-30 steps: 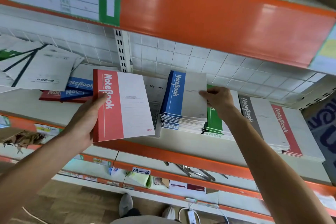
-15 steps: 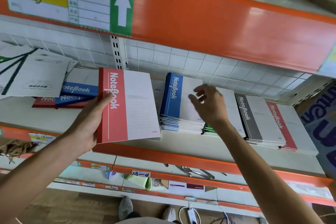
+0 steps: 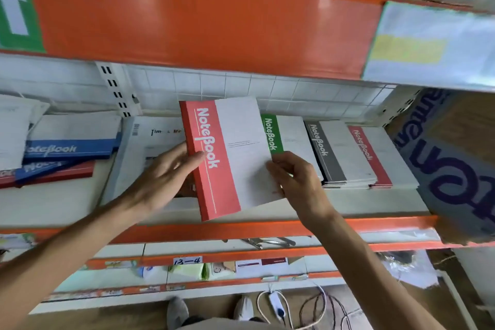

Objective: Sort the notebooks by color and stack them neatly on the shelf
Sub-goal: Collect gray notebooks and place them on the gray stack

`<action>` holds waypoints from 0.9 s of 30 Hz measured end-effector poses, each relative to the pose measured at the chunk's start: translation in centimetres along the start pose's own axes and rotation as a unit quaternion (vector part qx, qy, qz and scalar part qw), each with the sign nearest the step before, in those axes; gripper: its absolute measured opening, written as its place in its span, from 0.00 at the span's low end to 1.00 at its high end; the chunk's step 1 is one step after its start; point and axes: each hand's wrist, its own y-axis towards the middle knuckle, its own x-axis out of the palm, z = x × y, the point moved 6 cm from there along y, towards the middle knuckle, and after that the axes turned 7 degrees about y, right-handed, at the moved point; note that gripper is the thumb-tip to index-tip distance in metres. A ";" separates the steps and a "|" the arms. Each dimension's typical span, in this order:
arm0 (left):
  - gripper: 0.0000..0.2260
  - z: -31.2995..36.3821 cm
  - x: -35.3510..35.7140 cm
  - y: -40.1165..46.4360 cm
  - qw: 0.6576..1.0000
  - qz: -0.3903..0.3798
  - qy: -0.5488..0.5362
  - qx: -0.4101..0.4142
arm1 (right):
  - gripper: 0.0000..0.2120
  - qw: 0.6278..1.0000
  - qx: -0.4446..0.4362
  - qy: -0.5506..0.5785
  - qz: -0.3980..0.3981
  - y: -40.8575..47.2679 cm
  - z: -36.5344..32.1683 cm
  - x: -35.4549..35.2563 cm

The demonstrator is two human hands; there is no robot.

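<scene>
While both hands hold the red notebook [image 3: 227, 158] above the shelf [image 3: 267, 228], left hand [image 3: 160, 179] gripping the spine, right hand [image 3: 297, 182] pinching its edge, the red stack [image 3: 375, 155] waits at three o'clock; dropping short onto the green stack [image 3: 284, 136] could mix colours.

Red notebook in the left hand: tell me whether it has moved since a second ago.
Yes. The red notebook went right: formerly left of the shelf upright, now beside the green stack.
</scene>
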 end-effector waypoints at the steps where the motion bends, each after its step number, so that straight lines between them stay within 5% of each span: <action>1: 0.17 0.5 0.9 0.5 1.000 -0.025 0.017 0.008 | 0.03 1.000 -0.009 -0.013 0.025 0.1 0.0 -2.3; 9: 0.19 4.3 6.4 4.4 0.947 -0.089 0.269 0.147 | 0.07 0.947 0.019 -0.178 0.266 2.4 1.7 -26.1; 12: 0.20 5.1 9.1 5.6 0.931 -0.106 0.305 0.171 | 0.10 0.911 0.035 -0.300 0.280 3.3 1.6 -31.4; 22: 0.21 6.9 15.1 6.5 0.909 -0.107 0.341 0.214 | 0.11 0.842 0.026 -0.467 0.270 6.8 2.7 -33.6; 27: 0.21 6.4 16.1 6.3 0.908 -0.103 0.348 0.212 | 0.17 0.805 0.091 -0.544 0.217 7.6 5.5 -31.7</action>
